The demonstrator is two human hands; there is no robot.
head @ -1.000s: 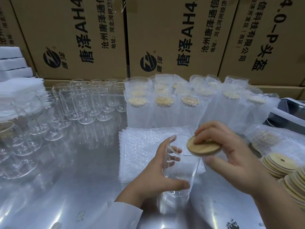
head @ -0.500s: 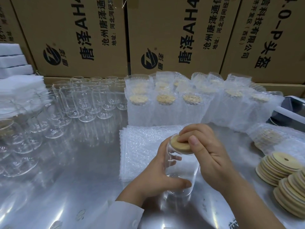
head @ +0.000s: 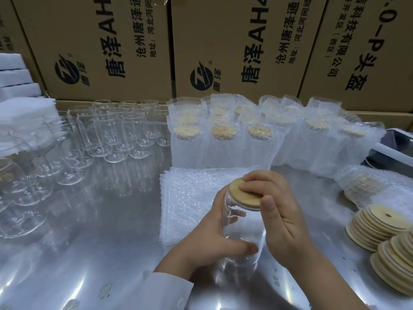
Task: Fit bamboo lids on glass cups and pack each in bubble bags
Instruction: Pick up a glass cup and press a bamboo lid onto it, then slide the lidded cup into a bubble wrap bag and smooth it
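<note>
A clear glass cup [head: 243, 233] stands on the shiny metal table [head: 100, 242] at centre front. My left hand [head: 207, 238] grips its side, fingers curled round the far wall and thumb across the near wall. A round bamboo lid [head: 241, 195] sits on the cup's mouth. My right hand [head: 274, 211] holds the lid from above, fingers laid over its top and thumb at its near rim. A stack of flat bubble bags [head: 190, 198] lies just behind the cup.
Several empty glass cups [head: 116, 133] stand at back left. Several bagged, lidded cups [head: 223, 139] stand in rows behind the bubble bags. Loose bamboo lids [head: 384, 238] are stacked at right. White foam sheets [head: 22, 115] sit at far left, cardboard boxes [head: 223, 45] behind.
My right hand carried the lid from beside the cup's rim onto its mouth, and the lid now lies flatter on the cup. My left hand kept its grip on the cup.
</note>
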